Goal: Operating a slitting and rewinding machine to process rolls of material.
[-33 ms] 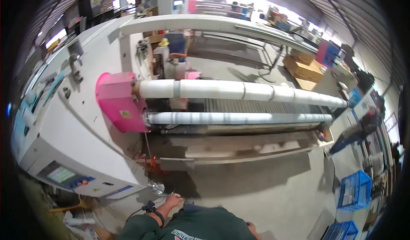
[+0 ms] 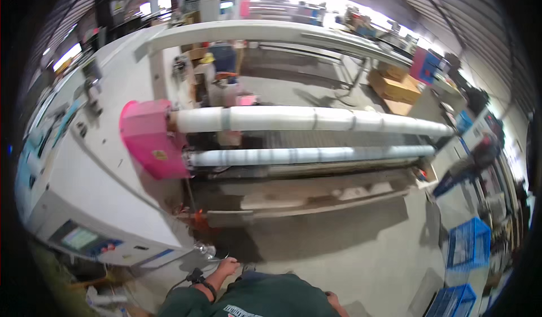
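Observation:
My left hand (image 2: 228,266) is low in front of my body, its fingers curled closed. Beside it, at the foot of the white machine, is a shiny silver round part (image 2: 205,251). A thin curved line runs from that part toward my fingers; whether I grip it cannot be made out. At my right side, part of my right hand (image 2: 333,301) shows past my dark green shirt, its fingers hidden. Ahead stretch two long rolls wrapped in white, an upper roll (image 2: 271,118) and a thinner lower roll (image 2: 305,155). Both meet a pink housing (image 2: 149,139) at the left.
The white machine cabinet (image 2: 124,204) with a control panel (image 2: 84,239) stands at my left. A low ledge (image 2: 316,204) runs below the rolls. Blue crates (image 2: 470,249) sit on the floor at right, near a person (image 2: 474,162). Cardboard boxes (image 2: 395,85) lie farther back.
The whole view has shifted slightly, so the machine and rolls sit a little farther left. My hands keep nearly the same places.

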The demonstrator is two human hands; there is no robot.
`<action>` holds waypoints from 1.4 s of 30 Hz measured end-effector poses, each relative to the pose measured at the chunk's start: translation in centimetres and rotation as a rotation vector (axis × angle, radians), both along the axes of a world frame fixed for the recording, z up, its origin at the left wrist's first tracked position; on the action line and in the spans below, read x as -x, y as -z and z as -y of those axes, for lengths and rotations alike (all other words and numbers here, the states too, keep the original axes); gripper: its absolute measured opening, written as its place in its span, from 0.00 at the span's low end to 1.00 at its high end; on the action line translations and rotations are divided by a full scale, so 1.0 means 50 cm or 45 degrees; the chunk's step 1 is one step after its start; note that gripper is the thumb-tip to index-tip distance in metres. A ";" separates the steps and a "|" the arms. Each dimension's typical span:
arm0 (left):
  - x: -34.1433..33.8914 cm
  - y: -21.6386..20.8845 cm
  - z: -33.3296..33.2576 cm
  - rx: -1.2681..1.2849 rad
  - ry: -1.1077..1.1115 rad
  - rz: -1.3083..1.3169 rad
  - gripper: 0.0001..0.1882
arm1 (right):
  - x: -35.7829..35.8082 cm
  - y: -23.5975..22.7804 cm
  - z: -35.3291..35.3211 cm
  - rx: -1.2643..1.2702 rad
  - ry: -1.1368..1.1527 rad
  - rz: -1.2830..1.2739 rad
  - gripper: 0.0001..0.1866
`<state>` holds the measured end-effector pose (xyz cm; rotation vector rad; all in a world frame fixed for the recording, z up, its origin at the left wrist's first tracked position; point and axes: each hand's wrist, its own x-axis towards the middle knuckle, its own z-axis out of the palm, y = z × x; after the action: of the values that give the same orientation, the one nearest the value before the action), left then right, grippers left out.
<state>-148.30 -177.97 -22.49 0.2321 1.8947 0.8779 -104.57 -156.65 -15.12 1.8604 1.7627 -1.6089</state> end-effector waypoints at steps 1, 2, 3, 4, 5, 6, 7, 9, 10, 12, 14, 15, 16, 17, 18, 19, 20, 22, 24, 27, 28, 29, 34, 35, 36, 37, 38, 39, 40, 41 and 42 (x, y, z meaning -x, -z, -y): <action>0.002 0.018 -0.006 -0.032 0.036 -0.010 0.13 | 0.003 -0.011 0.004 -0.036 0.004 -0.071 0.24; 0.000 0.031 0.004 -0.092 0.035 -0.031 0.09 | 0.014 -0.017 -0.004 -0.013 -0.017 -0.042 0.25; 0.007 0.037 0.017 -0.213 -0.033 0.159 0.11 | 0.025 -0.031 0.000 0.013 -0.010 -0.019 0.25; 0.000 0.013 0.014 -0.242 0.035 0.061 0.13 | 0.012 0.015 -0.004 0.039 -0.057 0.038 0.28; 0.007 0.033 0.020 -0.241 0.067 0.124 0.10 | -0.012 0.054 -0.001 0.004 -0.092 0.013 0.30; -0.022 -0.005 -0.007 -0.065 -0.295 0.212 0.07 | -0.016 0.066 -0.001 0.104 0.019 -0.056 0.32; 0.000 0.019 0.024 -0.194 -0.136 0.259 0.03 | -0.006 0.074 -0.003 0.046 0.018 0.001 0.30; -0.011 -0.077 -0.033 0.212 0.490 -0.072 0.14 | -0.039 0.102 -0.005 0.016 0.041 0.013 0.31; 0.047 0.013 0.020 -0.032 0.193 0.404 0.15 | -0.019 0.103 -0.008 -0.007 -0.097 -0.003 0.32; 0.053 0.051 0.012 -0.042 0.533 0.042 0.12 | -0.030 0.112 -0.001 -0.005 -0.035 0.008 0.31; 0.056 0.064 0.014 -0.046 0.458 0.050 0.11 | -0.030 0.118 0.006 -0.022 -0.059 0.016 0.31; 0.058 0.072 0.014 -0.053 0.361 0.060 0.11 | -0.030 0.119 0.009 -0.022 -0.057 0.011 0.31; 0.055 0.080 0.011 -0.052 0.354 0.055 0.11 | -0.031 0.120 0.015 -0.048 -0.070 0.036 0.29; 0.053 0.088 0.005 -0.100 0.164 0.141 0.10 | -0.032 0.127 0.019 -0.074 -0.086 0.059 0.28; 0.052 0.093 0.004 -0.149 -0.028 0.226 0.10 | -0.034 0.140 0.021 -0.076 -0.099 0.053 0.28; 0.047 0.086 -0.010 -0.155 -0.020 0.233 0.10 | -0.064 0.194 0.029 -0.087 -0.197 0.045 0.30; 0.051 0.076 -0.017 -0.091 0.047 0.204 0.09 | -0.075 0.230 0.028 -0.096 -0.310 0.028 0.32; 0.060 0.049 -0.014 -0.027 0.103 0.162 0.08 | -0.058 0.220 0.032 -0.141 -0.380 -0.017 0.32; 0.067 0.034 -0.022 0.059 0.265 0.180 0.08 | -0.034 0.160 0.026 0.042 -0.078 0.006 0.32; 0.060 0.039 -0.052 0.065 0.289 0.239 0.10 | -0.033 0.130 0.024 0.020 -0.077 0.050 0.32; 0.053 0.039 -0.076 0.048 0.341 0.241 0.10 | -0.039 0.117 0.024 0.017 -0.017 0.049 0.32; 0.054 0.042 -0.104 0.042 0.394 0.239 0.10 | -0.034 0.115 0.022 -0.057 -0.113 0.093 0.31; 0.056 0.024 -0.179 0.064 0.514 0.212 0.10 | -0.001 0.162 -0.017 -0.068 -0.301 0.117 0.29; 0.048 0.023 -0.203 0.071 0.554 0.209 0.10 | -0.008 0.164 -0.013 -0.066 -0.236 0.118 0.29; 0.040 0.022 -0.222 0.076 0.596 0.206 0.10 | -0.016 0.165 -0.007 -0.120 -0.196 0.107 0.28; 0.036 0.022 -0.236 0.078 0.618 0.202 0.10 | -0.022 0.163 -0.003 -0.173 -0.177 0.097 0.28; 0.034 0.021 -0.250 0.077 0.644 0.195 0.10 | -0.030 0.158 0.003 -0.170 -0.151 0.099 0.28; 0.030 0.022 -0.264 0.080 0.670 0.193 0.10 | -0.035 0.154 0.008 -0.137 -0.126 0.099 0.27; 0.033 0.023 -0.268 0.077 0.678 0.186 0.10 | -0.032 0.151 0.016 -0.103 -0.113 0.095 0.27; 0.036 0.023 -0.271 0.074 0.686 0.183 0.10 | -0.031 0.148 0.027 -0.101 -0.107 0.095 0.27; 0.037 0.024 -0.274 0.072 0.690 0.181 0.10 | -0.034 0.143 0.040 -0.166 -0.099 0.107 0.26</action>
<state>-150.15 -164.26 -23.71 0.5994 1.6047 0.4584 -102.87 -158.64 -22.26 1.8582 1.9204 -1.3985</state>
